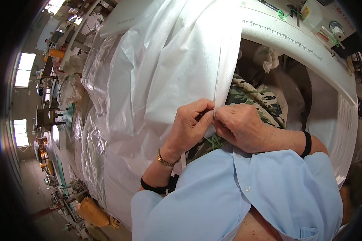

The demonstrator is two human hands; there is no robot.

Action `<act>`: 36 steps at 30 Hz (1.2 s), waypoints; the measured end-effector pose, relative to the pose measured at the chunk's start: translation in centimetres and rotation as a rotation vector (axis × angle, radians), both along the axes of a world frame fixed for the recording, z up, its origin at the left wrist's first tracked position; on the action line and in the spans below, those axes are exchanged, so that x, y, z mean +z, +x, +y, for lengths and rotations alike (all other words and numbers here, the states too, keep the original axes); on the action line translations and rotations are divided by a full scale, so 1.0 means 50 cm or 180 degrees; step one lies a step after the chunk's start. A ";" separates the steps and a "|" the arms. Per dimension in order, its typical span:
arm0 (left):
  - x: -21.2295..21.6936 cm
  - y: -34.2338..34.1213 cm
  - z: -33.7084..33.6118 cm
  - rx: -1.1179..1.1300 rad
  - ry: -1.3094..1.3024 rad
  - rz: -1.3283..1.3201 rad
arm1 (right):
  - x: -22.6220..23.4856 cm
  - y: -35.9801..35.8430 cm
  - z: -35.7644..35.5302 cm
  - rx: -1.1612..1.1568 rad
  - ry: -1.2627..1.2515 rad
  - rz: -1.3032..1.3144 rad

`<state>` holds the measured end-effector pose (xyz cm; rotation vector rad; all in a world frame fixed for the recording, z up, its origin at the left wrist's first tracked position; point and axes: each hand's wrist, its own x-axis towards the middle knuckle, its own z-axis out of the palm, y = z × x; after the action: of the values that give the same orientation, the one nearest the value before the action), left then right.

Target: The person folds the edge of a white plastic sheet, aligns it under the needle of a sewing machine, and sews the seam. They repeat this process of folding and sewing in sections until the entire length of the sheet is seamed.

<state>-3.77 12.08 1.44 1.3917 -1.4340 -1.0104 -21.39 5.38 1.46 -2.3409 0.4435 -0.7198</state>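
Observation:
A large sheet of white, shiny woven plastic [181, 68] drapes over the table edge and down to my lap. My left hand [192, 122] pinches the near end of its folded right edge between thumb and fingers. Right beside it, almost touching, my right hand [239, 122] is closed on the same edge. The fingertips hide the exact spot they hold. Below my hands lies camouflage cloth [257, 98] over my lap, with some thin green threads [214, 141] on it.
The white table [285, 38] with a printed ruler scale curves across the far right. On it stands a sewing machine [330, 24] with green thread. White sheets [342, 128] hang in a stack at right. More plastic sheeting [94, 160] and a yellow-orange bag [93, 211] are at left.

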 end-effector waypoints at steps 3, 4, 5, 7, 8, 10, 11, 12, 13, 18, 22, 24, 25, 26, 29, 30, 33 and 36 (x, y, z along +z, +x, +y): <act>0.004 0.006 0.001 0.0053 0.0059 -0.0011 | -0.003 0.005 0.007 0.0040 -0.0098 0.0130; 0.006 0.007 0.000 0.0080 0.0122 -0.0056 | -0.004 0.007 0.010 0.0111 -0.0179 0.0274; 0.010 0.010 0.000 0.0106 0.0121 -0.0030 | -0.006 0.008 0.009 0.0096 -0.0159 0.0280; 0.013 0.014 -0.003 0.0117 0.0560 0.0411 | -0.007 0.013 0.007 0.0274 -0.0522 0.0440; 0.012 0.013 -0.006 0.0088 0.0638 0.0439 | -0.006 0.015 0.006 0.0301 -0.0543 0.0370; 0.003 0.010 -0.014 0.0182 0.0665 0.0765 | -0.003 0.018 0.002 0.0404 -0.0886 0.0398; 0.000 0.011 -0.014 0.0185 0.0630 0.0792 | -0.002 0.016 -0.005 0.0391 -0.0892 0.0422; 0.000 0.015 -0.013 0.0282 0.0586 0.0598 | -0.002 0.014 -0.017 0.0657 -0.0814 0.0366; 0.004 0.023 -0.011 0.0399 0.0522 0.0414 | -0.005 0.012 -0.032 0.0914 -0.0736 0.0307; 0.104 0.094 -0.002 0.0757 -0.0174 -0.0893 | -0.053 0.047 -0.172 -0.1672 0.0698 -0.1588; 0.256 0.121 -0.046 0.0620 -0.0927 -0.2466 | -0.074 0.216 -0.220 -0.1805 0.1420 -0.0443; 0.321 0.109 -0.075 0.0109 -0.1415 -0.2939 | -0.048 0.327 -0.237 0.0003 0.1303 -0.0530; 0.350 0.102 -0.086 -0.0368 -0.1893 -0.3291 | -0.029 0.384 -0.233 0.0930 0.2021 -0.1448; 0.372 0.094 -0.091 -0.0365 -0.1835 -0.3383 | -0.021 0.418 -0.224 0.1419 0.2247 -0.1593; 0.398 0.072 -0.099 -0.1178 -0.1342 -0.3926 | -0.040 0.468 -0.191 0.1443 0.2146 -0.1115; 0.392 0.069 -0.101 -0.1284 -0.1598 -0.3816 | -0.059 0.469 -0.180 0.1333 0.2069 -0.1020; 0.329 0.062 -0.087 -0.1728 -0.1039 -0.3852 | -0.138 0.451 -0.155 0.0991 0.1848 -0.1021; 0.212 0.063 -0.066 -0.1665 -0.0881 -0.3689 | -0.213 0.394 -0.137 0.0572 0.1658 -0.1229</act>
<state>-0.61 8.78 12.03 1.4604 -2.7557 -0.1663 -1.71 -1.47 -9.22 -1.6831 0.2100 -0.8299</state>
